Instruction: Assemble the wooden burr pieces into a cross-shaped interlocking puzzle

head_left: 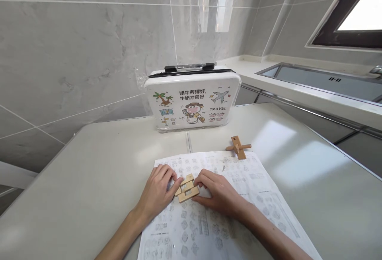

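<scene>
Light wooden puzzle pieces [188, 195] with notches lie fitted against one another on a printed instruction sheet [205, 244]. My left hand [159, 188] has its thumb and fingers closed at the left end of these pieces. On their right side, my right hand [216, 190] pinches the edge between thumb and curled fingers. A small gap shows in the middle of the pieces. Some parts are covered by my fingertips. Beyond the sheet's top right edge sits a darker wooden assembly [238, 147] of crossed pieces, its flat plate marked with a 2.
A white cartoon-printed case [193, 101] in clear plastic stands upright at the back of the white table [74, 196], against the grey tiled wall [89, 53]. To the right are a counter with a sink [322, 81] and a dark-framed window [346, 13].
</scene>
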